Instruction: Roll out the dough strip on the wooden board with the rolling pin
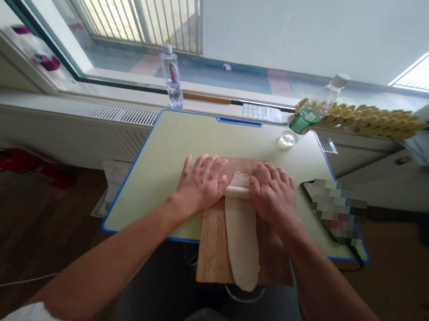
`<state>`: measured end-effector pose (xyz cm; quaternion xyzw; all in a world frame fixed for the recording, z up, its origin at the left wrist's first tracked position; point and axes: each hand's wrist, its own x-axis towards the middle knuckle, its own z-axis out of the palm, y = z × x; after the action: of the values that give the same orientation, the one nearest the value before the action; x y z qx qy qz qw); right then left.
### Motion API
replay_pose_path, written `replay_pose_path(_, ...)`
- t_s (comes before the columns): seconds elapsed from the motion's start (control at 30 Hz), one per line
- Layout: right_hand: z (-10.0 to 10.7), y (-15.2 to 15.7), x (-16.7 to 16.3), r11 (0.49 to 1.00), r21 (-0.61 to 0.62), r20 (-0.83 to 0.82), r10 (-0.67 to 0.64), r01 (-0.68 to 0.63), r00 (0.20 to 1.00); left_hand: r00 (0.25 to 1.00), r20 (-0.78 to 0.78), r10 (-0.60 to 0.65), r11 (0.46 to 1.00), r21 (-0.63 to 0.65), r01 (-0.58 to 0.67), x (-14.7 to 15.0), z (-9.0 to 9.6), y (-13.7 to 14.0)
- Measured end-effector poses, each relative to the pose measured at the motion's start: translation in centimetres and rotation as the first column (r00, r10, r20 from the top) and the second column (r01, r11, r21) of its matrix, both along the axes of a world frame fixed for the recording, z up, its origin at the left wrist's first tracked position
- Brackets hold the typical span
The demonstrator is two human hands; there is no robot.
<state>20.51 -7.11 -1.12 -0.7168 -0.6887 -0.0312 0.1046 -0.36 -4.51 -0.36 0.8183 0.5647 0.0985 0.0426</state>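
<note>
A pale strip of rolled-out dough (241, 238) lies lengthwise on a wooden cutting board (212, 250), its near end reaching the board's front edge. Across the dough's far part rests a light-coloured rolling pin (237, 191); only its middle shows between my hands. My left hand (204, 180) lies palm down over the pin's left end, fingers stretched forward and open. Over the right end, my right hand (272, 192) presses in the same way, its fingers extended and slightly apart. Both palms hide the pin's ends.
The board sits on a pale table (186, 136) with a blue rim, overhanging its front edge. A water bottle (307, 115) stands at the back right, and a phone (328, 210) with a cable lies at right. Another clear bottle (172, 78) stands on the windowsill.
</note>
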Motion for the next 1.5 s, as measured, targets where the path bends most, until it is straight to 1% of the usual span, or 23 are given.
replay_pose_path(0.07, -0.1, -1.2, -0.3, 1.0, 0.017, 0.024, -0.02, 0.02, 1.0, 1.0, 0.008, 0.015, 0.999, 0.044, -0.016, 0.1, -0.2, -1.7)
replay_pose_path(0.13, -0.1, -1.7, -0.7, 0.999, 0.023, 0.033, -0.049, 0.049, 0.998, 0.999, 0.032, 0.038, 0.996, 0.079, -0.041, 0.3, -0.3, -2.7)
replay_pose_path(0.23, 0.0, -1.1, -1.0, 0.996, 0.023, 0.006, -0.09, 0.09, 0.996, 0.994, 0.078, 0.072, 0.991, 0.103, -0.08, 0.9, -0.5, -2.8)
replay_pose_path(0.33, 0.1, 0.4, -1.0, 0.996, 0.028, -0.042, -0.079, 0.081, 0.996, 0.991, 0.093, 0.095, 0.99, 0.098, -0.104, 1.4, -0.4, -1.4)
replay_pose_path(0.43, 0.1, 2.3, -0.6, 0.998, 0.029, -0.084, -0.054, 0.056, 0.995, 0.994, 0.079, 0.072, 0.995, 0.069, -0.078, 1.6, 0.0, 0.8)
replay_pose_path(0.5, 0.3, 3.7, -0.4, 0.998, -0.004, -0.107, -0.055, 0.055, 0.993, 0.997, 0.061, 0.054, 0.998, 0.035, -0.056, 1.6, 0.2, 2.5)
replay_pose_path(0.6, 0.7, 5.5, -0.1, 0.994, -0.07, -0.142, -0.092, 0.082, 0.986, 0.998, 0.033, 0.048, 0.999, -0.027, -0.047, 1.6, 0.4, 4.7)
replay_pose_path(0.7, 0.9, 6.0, -0.2, 0.993, -0.087, -0.155, -0.097, 0.085, 0.983, 0.999, 0.022, 0.044, 0.997, -0.056, -0.043, 1.6, 0.5, 5.4)
replay_pose_path(0.8, 0.8, 4.6, -0.4, 0.996, -0.058, -0.13, -0.078, 0.071, 0.988, 0.998, 0.039, 0.047, 0.999, -0.006, -0.046, 1.7, 0.5, 4.0)
replay_pose_path(0.97, 0.3, 1.0, -0.9, 0.998, 0.032, -0.071, -0.048, 0.05, 0.996, 0.995, 0.068, 0.07, 0.994, 0.076, -0.075, 2.1, 0.2, -0.4)
replay_pose_path(1.07, 0.2, 0.4, -1.1, 0.998, 0.038, -0.054, -0.051, 0.053, 0.997, 0.991, 0.081, 0.106, 0.991, 0.077, -0.113, 2.4, 0.1, -1.3)
replay_pose_path(1.17, 0.3, 1.6, -1.0, 0.998, 0.025, -0.069, -0.047, 0.049, 0.997, 0.99, 0.08, 0.116, 0.991, 0.062, -0.121, 2.5, 0.1, -0.2)
replay_pose_path(1.3, 0.6, 4.6, -0.7, 0.999, -0.013, -0.135, -0.051, 0.05, 0.989, 0.993, 0.067, 0.096, 0.994, 0.05, -0.099, 2.6, 0.5, 2.9)
replay_pose_path(1.4, 0.9, 6.9, -0.6, 0.997, -0.035, -0.165, -0.071, 0.067, 0.984, 0.995, 0.048, 0.084, 0.996, 0.006, -0.084, 2.6, 0.5, 5.3)
replay_pose_path(1.5, 1.0, 8.4, -0.5, 0.995, -0.059, -0.159, -0.083, 0.075, 0.984, 0.996, 0.024, 0.088, 0.995, -0.052, -0.087, 2.5, 0.4, 6.9)
